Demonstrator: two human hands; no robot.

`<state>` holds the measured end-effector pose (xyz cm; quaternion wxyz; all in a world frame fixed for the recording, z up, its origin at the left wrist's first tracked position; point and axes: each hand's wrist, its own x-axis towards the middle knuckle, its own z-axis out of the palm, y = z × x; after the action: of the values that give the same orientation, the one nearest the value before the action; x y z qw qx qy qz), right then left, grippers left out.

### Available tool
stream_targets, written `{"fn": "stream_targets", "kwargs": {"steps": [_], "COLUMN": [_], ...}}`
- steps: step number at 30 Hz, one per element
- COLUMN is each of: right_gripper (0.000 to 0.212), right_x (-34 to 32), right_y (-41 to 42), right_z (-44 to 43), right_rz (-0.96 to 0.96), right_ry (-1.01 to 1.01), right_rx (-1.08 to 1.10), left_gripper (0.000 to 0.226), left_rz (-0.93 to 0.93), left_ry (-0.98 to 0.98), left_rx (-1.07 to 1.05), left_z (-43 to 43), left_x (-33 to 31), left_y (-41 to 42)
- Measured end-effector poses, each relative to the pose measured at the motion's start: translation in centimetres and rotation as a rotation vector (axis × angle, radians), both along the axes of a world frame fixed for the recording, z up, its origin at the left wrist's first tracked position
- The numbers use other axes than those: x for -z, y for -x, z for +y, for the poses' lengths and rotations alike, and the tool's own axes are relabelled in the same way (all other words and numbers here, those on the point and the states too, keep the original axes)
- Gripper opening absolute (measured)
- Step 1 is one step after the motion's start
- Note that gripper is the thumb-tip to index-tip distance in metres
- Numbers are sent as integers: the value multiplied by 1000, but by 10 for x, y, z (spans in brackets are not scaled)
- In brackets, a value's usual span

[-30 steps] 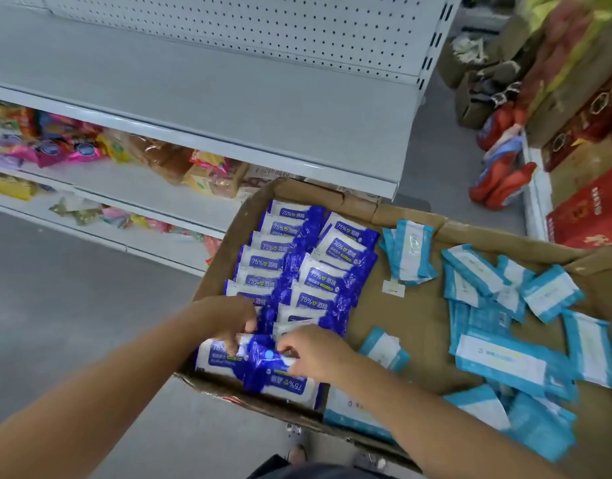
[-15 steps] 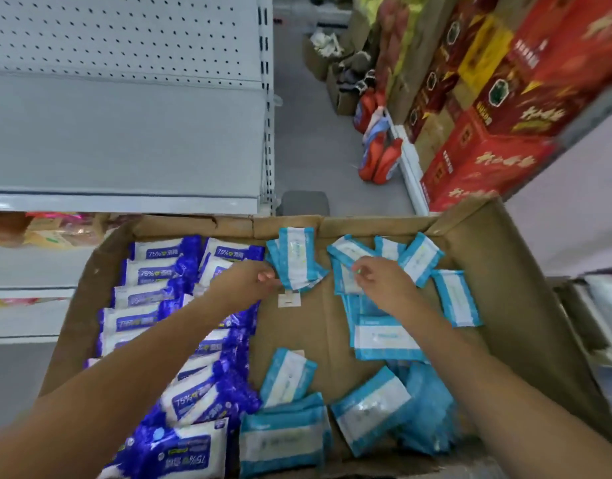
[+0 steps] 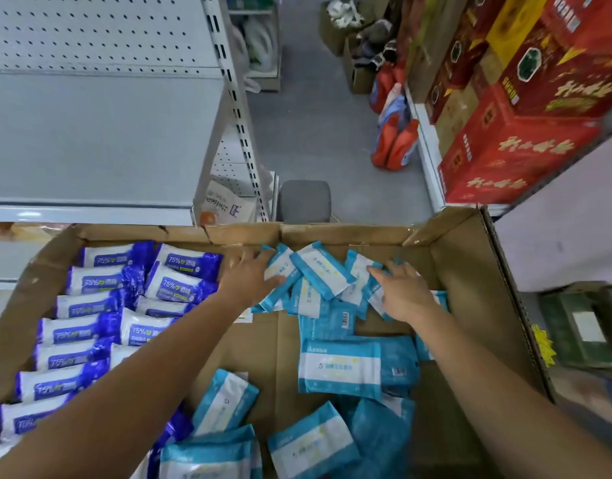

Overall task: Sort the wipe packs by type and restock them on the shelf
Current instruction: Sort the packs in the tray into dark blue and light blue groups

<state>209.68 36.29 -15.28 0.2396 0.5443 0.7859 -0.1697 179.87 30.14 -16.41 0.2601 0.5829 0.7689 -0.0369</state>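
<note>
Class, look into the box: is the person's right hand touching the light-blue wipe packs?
Touching. The head view shows the right hand lying on the light-blue wipe packs, fingers spread across them with no gap visible.

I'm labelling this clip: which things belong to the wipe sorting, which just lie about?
Job: dark blue wipe packs, light blue wipe packs, cardboard box, shelf, left hand, right hand.
Lying about: red cartons, orange bottles, grey stool.

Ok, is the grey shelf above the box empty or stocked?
Empty in the part visible: the grey shelf shows bare metal, and the wipe packs all lie in the cardboard box.
</note>
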Motion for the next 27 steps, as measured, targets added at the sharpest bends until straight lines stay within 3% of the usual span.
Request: {"fn": "stream_targets", "kwargs": {"steps": [4,9,15,17,20,23,27], "right_gripper": [67,46,30,27,20,32,22], "right_x": [-7,-9,-31,-38,-54,-58,-27], "right_y": [-2,-16,-26,-27,-11,15,35], "right_z": [-25,-63,-84,-77,-50,-35,-30], "right_rz": [-2,-45,-170,-182,-64,138,268], "right_ry": [32,59,330,395,188,-8,132], "right_rx": [9,8,-143,-86,112,239,337], "left_gripper": [69,70,69,71,72,61,52], "left_rz": [-78,-177,-329,-350,-377,-321,-337], "left_ry": [17,44,111,139,55,18,147], "left_rx": [148,280,556,586,488,441,382], "left_z": [-3,-27,-61,-68,-71,-65,-56], "left_x": [-10,-2,0,-4,-12,-16,-16], "left_y": [-11,-15,-22,-23,-23,-19,-14]}}
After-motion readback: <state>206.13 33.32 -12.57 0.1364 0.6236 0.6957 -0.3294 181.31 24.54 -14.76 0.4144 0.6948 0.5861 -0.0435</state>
